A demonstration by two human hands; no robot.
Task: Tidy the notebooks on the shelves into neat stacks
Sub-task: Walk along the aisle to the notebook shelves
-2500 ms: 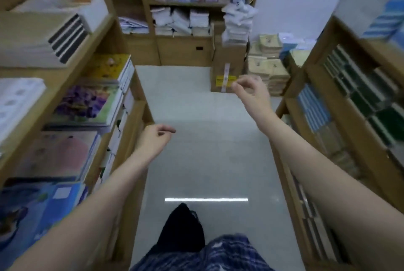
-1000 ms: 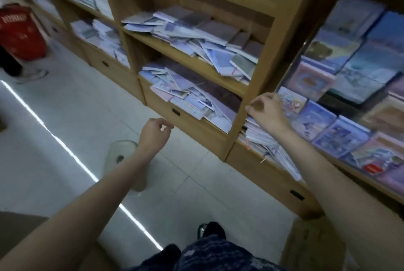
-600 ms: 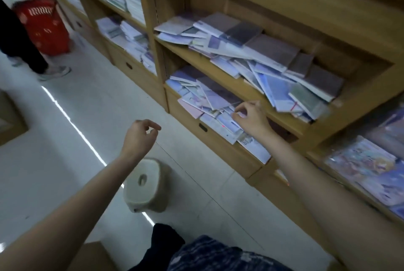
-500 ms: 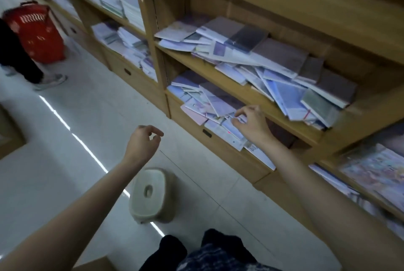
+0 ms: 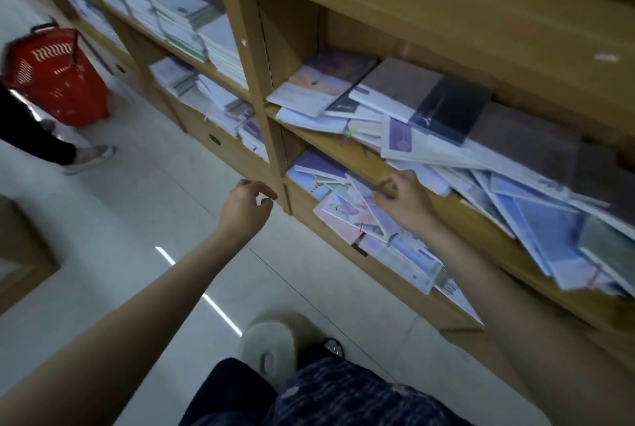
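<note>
there is one view only, from a wide-angle camera worn on the person's head, so nothing is shared with a second view. it looks forward and steeply down along both forearms, near the wooden shelves (image 5: 360,157), which run aslant from the upper left corner to the right edge. the tilted frame takes in the floor (image 5: 120,219) on the left and bottom, with a stool (image 5: 271,339) at the lower edge, close underfoot
</note>
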